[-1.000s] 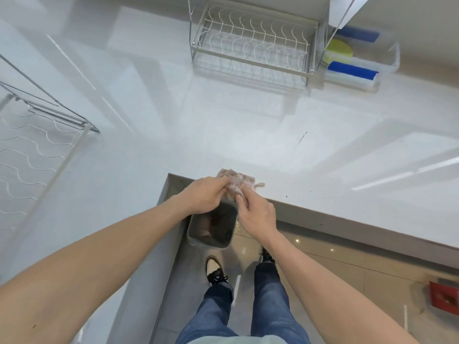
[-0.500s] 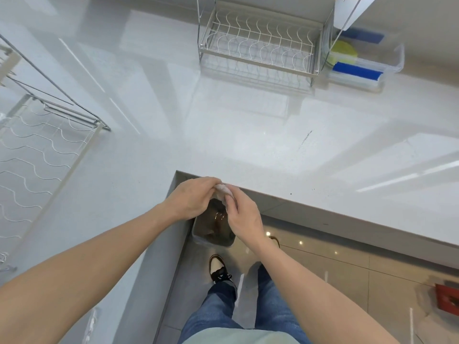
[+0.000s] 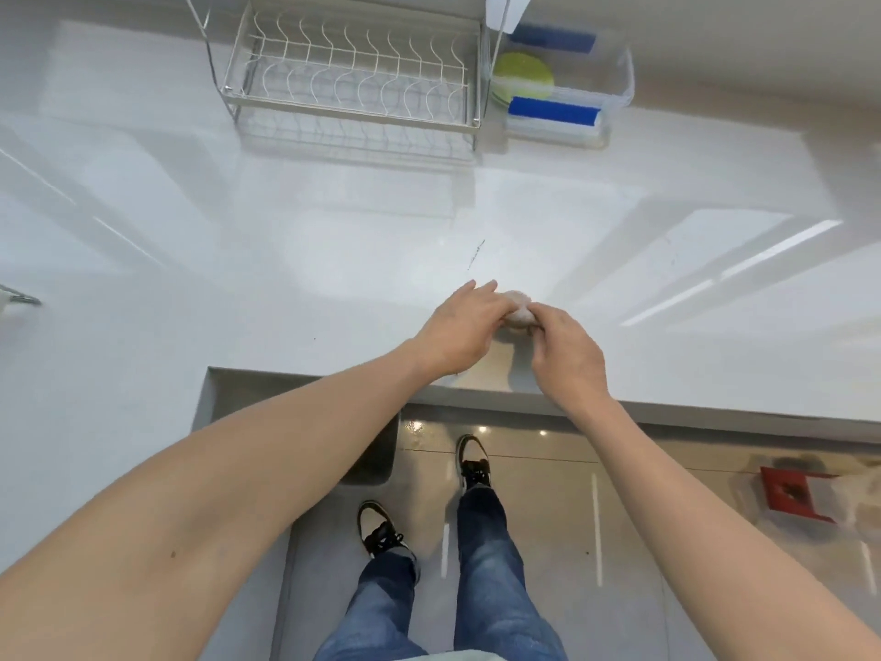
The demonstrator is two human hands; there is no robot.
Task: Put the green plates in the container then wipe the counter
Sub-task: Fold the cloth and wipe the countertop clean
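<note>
Both my hands close around a small bunched cloth [image 3: 519, 313] on the white counter [image 3: 333, 260] near its front edge: my left hand [image 3: 465, 326] cups it with fingers partly extended, my right hand [image 3: 565, 357] pinches its near side. It looks pale pinkish and crumpled, mostly hidden between my fingers. Green plates [image 3: 523, 81] sit in the clear container [image 3: 615, 95] at the back, partly covered by a blue handle [image 3: 553, 112].
</note>
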